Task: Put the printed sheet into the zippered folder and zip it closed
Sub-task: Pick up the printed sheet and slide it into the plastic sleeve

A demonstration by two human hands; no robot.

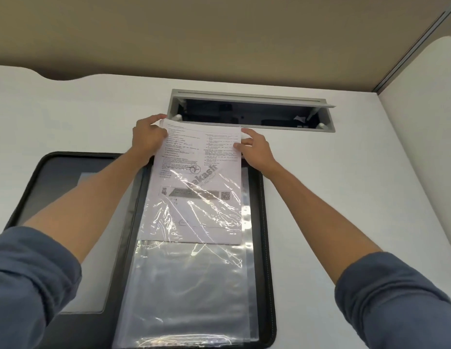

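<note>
The black zippered folder lies open and flat on the white desk, with clear plastic sleeves stacked on its right half. The printed sheet is partly inside the top sleeve; its lower half shows through the plastic and its upper half sticks out past the folder's far edge. My left hand grips the sheet's far left corner. My right hand pinches its far right edge. Both forearms reach over the folder.
An open grey cable tray is set into the desk just beyond the sheet. A beige partition wall rises behind the desk, and a white side panel stands at the right.
</note>
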